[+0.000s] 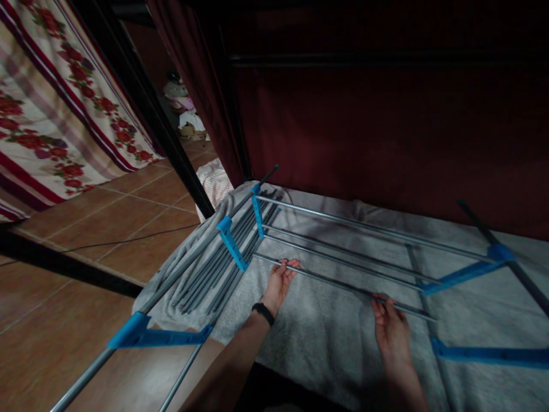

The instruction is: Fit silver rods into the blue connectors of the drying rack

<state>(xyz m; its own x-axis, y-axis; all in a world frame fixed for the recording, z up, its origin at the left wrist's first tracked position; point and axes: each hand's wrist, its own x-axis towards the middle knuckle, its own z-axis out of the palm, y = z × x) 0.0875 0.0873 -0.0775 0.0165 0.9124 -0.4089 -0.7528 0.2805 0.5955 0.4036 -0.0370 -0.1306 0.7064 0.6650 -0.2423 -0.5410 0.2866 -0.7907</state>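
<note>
Broadly, dark red cloth (364, 143) fills the back, with a tiled floor (64, 303) to the left and a grey blanket (317, 337) spread under the work. Floral cloth (60, 109) hangs at upper left, beyond a slanting black post (148, 109). Over the blanket stands a metal rack (189, 260), its long side poles fitted with blue brackets (231, 246), and three thin bars already span from one side to the other. A bundle of loose grey rods (210, 269) lies on the blanket behind the left-hand pole. Nearest the person, a single crossbar (330, 282) is held across the rack above the blanket, its left end just beside a blue bracket and its right end near another; whether either end is seated, I cannot tell. The left hand (281, 281) has its fingers pinched on this crossbar towards the left end, and the right hand (391, 323) has its fingers closed on it towards the right. Smallest of all, a black band (263, 313) circles the left wrist.
</note>
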